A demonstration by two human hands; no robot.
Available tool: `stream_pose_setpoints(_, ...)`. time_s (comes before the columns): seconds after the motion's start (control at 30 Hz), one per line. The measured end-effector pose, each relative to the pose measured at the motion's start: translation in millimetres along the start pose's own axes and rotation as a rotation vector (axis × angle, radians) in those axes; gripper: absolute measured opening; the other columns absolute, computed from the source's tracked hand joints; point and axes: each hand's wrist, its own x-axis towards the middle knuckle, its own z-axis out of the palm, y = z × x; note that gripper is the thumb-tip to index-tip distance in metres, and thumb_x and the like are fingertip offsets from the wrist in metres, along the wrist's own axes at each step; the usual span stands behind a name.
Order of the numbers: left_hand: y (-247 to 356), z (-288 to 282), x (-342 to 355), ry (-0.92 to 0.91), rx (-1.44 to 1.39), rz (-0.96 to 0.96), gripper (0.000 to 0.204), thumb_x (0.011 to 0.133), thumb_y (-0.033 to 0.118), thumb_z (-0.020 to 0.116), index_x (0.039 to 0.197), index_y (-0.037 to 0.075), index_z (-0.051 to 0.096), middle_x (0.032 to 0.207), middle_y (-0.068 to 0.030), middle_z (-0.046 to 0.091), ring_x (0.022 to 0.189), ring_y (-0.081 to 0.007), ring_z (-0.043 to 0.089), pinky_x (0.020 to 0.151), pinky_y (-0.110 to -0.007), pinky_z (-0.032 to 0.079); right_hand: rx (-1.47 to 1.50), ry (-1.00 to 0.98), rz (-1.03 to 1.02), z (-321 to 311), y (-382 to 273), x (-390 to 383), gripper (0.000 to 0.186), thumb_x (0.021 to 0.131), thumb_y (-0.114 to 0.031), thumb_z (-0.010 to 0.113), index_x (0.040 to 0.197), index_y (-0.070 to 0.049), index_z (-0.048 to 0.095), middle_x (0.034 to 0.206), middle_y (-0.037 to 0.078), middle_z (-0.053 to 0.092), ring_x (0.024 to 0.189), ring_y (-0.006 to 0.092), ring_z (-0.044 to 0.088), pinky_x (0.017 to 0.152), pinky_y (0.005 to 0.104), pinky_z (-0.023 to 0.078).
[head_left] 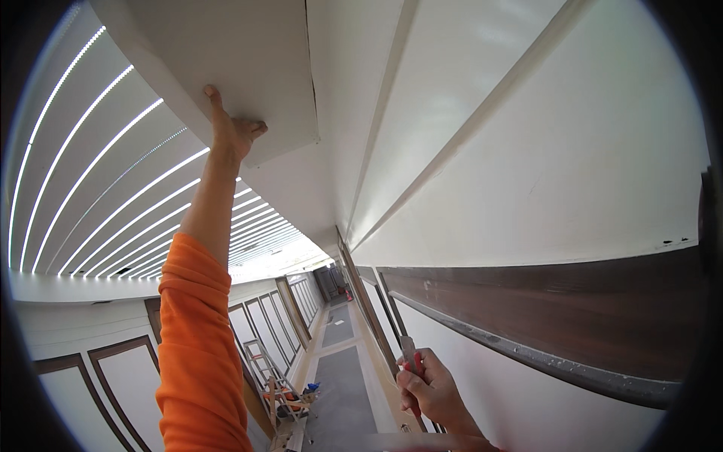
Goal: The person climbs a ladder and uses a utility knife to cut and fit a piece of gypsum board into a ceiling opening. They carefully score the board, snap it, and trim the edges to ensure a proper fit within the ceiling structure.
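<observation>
My left hand [235,134] is raised overhead on an outstretched arm in an orange sleeve. Its palm is against the underside of a pale ceiling panel [256,60], near the panel's edge, with the thumb spread away from the fingers. A thin dark seam runs along the panel's right side. Lower right, my right hand [435,388] is closed round a red-handled tool with a flat grey metal blade [408,348], pointing upward. The tool's exact kind is not clear. This hand is beside the right wall, below the dark wood band.
Close on my right, a dark wood band [542,309] with a grey ledge runs along the white wall [565,188]. Light strips [98,177] line the ceiling at left. Below, a stepladder [273,380] stands at the left of the long corridor floor [343,384], with tools around it.
</observation>
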Motion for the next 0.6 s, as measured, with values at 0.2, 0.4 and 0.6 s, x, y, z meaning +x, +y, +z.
stream_pose_setpoints(0.2,-3,3,0,-0.048,-0.006,0.031,0.141,0.077,0.098,0.037,0.157,-0.004,-0.02,0.161,-0.0418,-0.01,0.15,-0.0604,0.001,0.124,-0.061,0.016,0.024,-0.072,-0.078,3,-8,-7,0.04,0.103,-0.013,0.053,0.136,0.008,0.043,0.087,0.007,0.061,0.071,0.0161,0.064,0.079,0.0346,0.059)
stream_pose_setpoints(0.4,1,5,6,0.01,-0.024,-0.013,0.142,0.077,0.099,0.036,0.156,-0.004,-0.021,0.16,-0.0434,-0.009,0.15,-0.0604,0.001,0.124,-0.06,0.017,-0.079,0.011,-0.116,-8,16,-1,0.042,0.101,-0.012,0.054,0.14,0.001,0.047,0.086,0.005,0.058,0.064,0.0108,0.055,0.061,0.0277,0.049)
stream_pose_setpoints(0.6,-1,4,1,-0.013,0.006,0.031,0.145,0.076,0.099,0.038,0.156,-0.005,-0.022,0.16,-0.0437,-0.008,0.151,-0.0595,0.002,0.124,-0.059,0.017,-0.164,-0.019,-0.194,7,17,-4,0.044,0.101,-0.009,0.055,0.142,0.003,0.042,0.096,0.005,0.059,0.069,0.0098,0.055,0.063,0.0281,0.05)
